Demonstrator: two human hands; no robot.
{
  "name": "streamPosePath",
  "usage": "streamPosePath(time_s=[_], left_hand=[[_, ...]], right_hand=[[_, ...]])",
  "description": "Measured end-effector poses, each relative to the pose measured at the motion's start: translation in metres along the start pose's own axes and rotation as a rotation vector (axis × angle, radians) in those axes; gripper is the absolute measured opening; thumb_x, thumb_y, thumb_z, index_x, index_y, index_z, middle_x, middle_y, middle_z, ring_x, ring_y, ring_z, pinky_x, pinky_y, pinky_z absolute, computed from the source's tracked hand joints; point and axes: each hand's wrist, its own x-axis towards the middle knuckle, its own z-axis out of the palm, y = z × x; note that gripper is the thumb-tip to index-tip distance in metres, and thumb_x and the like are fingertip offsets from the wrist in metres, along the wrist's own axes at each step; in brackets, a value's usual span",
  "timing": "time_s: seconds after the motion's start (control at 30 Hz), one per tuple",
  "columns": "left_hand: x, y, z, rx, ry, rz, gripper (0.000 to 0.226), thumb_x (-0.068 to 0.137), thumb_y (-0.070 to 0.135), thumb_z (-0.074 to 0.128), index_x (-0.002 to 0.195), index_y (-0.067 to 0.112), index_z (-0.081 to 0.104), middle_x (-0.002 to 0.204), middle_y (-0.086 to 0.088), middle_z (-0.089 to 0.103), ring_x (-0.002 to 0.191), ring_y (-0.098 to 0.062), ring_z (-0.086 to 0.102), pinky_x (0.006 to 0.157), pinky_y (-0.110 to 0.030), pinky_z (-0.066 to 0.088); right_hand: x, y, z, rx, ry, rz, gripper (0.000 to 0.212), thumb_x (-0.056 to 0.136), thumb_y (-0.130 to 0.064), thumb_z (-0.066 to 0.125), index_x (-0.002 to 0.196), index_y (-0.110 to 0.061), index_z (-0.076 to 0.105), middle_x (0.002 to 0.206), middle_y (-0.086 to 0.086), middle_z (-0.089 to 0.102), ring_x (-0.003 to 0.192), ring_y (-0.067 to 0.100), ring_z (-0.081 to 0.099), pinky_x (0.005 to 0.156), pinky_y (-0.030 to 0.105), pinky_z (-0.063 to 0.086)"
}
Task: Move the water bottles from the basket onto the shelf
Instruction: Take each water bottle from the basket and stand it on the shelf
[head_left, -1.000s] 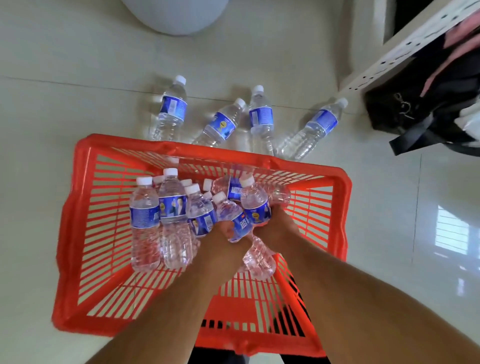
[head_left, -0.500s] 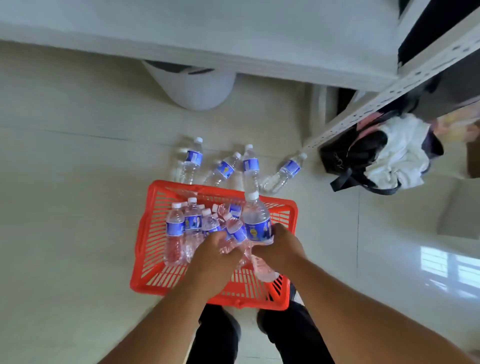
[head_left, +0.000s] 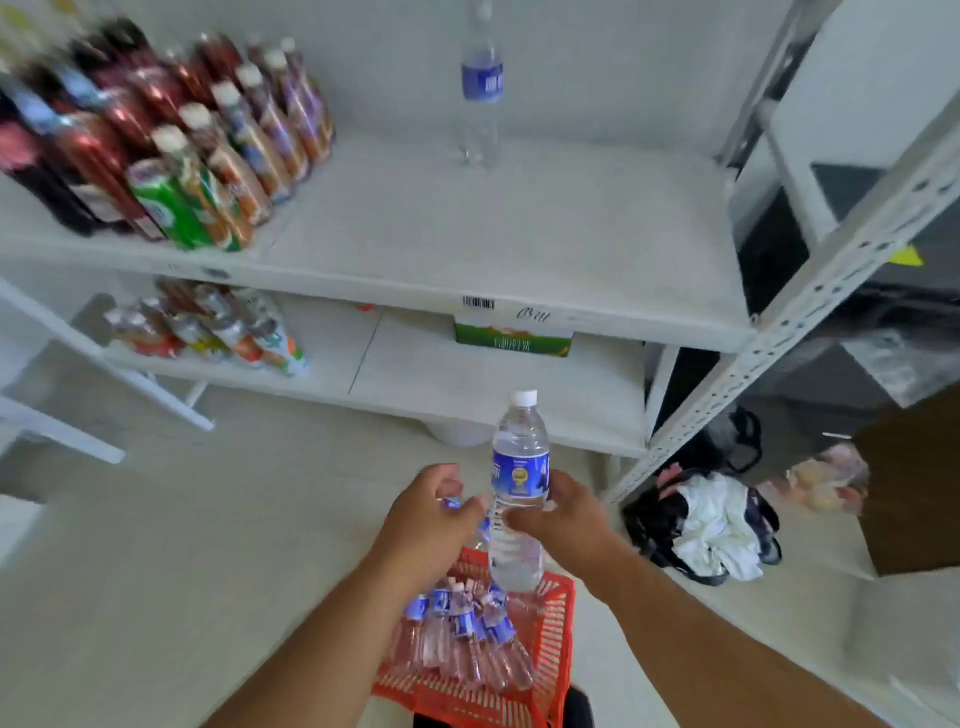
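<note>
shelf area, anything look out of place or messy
By the shelf post, a black bag with white cloth spilling out lies slumped on the floor. On the top board one water bottle stands alone, far from the drinks crowded at the left. No spill shows.

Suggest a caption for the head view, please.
Right hand lifts a bottle from the basket toward the shelf.

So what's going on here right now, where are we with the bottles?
A person is moving water from the red basket to the shelf. The right hand grips an upright water bottle above the basket; the left hand seems to hold another, mostly hidden. One water bottle on the shelf stands at the back, right of the soft drinks. Many remain in the basket.
</note>
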Motion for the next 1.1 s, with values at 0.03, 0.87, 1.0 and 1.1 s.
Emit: streamPosePath(time_s=[0.03, 0.87, 1.0, 1.1], left_hand=[[-0.008, 0.015, -0.007, -0.005, 0.017, 0.03, 0.051, 0.087, 0.037, 0.071, 0.133, 0.026, 0.054, 0.12, 0.012, 0.062, 0.095, -0.003, 0.065, 0.077, -0.021, 0.049], [-0.007, 0.155, -0.132, -0.132, 0.128, 0.371, 0.057, 0.086, 0.042, 0.071, 0.138, 0.03, 0.049, 0.129, 0.01, 0.06, 0.108, -0.008, 0.06, 0.093, -0.03, 0.049], [0.014, 0.17, -0.131, -0.135, 0.129, 0.364, 0.058, 0.088, 0.043, 0.069, 0.14, 0.031, 0.047, 0.133, 0.01, 0.058, 0.112, -0.012, 0.059, 0.09, -0.029, 0.047], [0.033, 0.181, -0.127, -0.145, 0.137, 0.344, 0.056, 0.09, 0.041, 0.068, 0.141, 0.031, 0.046, 0.136, 0.009, 0.057, 0.114, -0.013, 0.059, 0.089, -0.029, 0.048]], right_hand=[[-0.008, -0.016, -0.006, 0.015, -0.014, -0.03, 0.034, 0.081, -0.014, 0.085, 0.105, -0.034, 0.07, 0.099, -0.011, 0.075, 0.076, -0.006, 0.067, 0.063, 0.008, 0.047], [-0.011, -0.233, -0.011, 0.054, 0.278, -0.356, 0.053, 0.069, -0.031, 0.095, 0.111, -0.03, 0.064, 0.1, -0.01, 0.075, 0.091, 0.012, 0.073, 0.084, 0.035, 0.06], [0.02, -0.249, -0.018, 0.036, 0.307, -0.352, 0.053, 0.07, -0.031, 0.094, 0.112, -0.029, 0.062, 0.102, -0.009, 0.074, 0.094, 0.016, 0.073, 0.086, 0.037, 0.06], [0.046, -0.261, -0.026, -0.002, 0.302, -0.358, 0.05, 0.073, -0.029, 0.093, 0.111, -0.03, 0.06, 0.101, -0.01, 0.073, 0.092, 0.015, 0.072, 0.08, 0.033, 0.059]])
